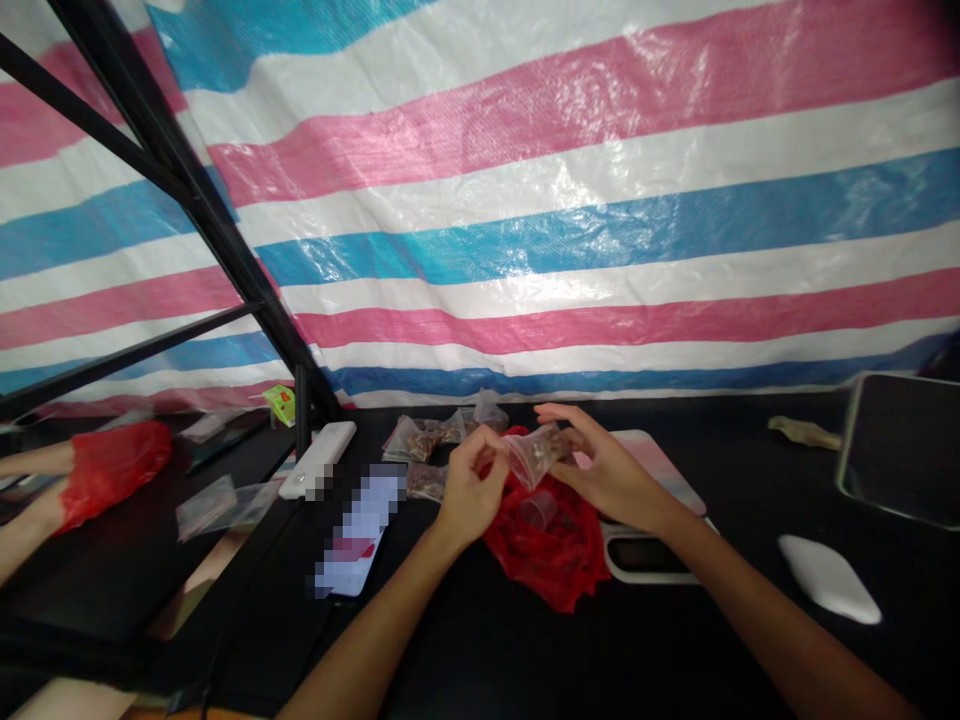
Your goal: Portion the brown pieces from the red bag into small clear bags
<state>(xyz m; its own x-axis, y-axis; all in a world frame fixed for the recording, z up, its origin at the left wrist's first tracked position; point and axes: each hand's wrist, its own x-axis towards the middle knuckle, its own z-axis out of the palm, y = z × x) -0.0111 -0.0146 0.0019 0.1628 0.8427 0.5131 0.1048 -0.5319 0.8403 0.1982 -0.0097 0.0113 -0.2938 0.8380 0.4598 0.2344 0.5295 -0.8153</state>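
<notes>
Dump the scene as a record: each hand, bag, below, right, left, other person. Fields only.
left hand: pinching the mouth edge of a small clear bag
right hand: gripping the bag's other end
bag contents: brownish, toward the right hand; kind unclear
below: red plastic bag with a small clear cup over it
right: white-rimmed scale, reading not legible; white rounded object
left: filled clear bags; phone, screen pixelated
other person: arms at far left, hands hidden by a second red bag
</notes>
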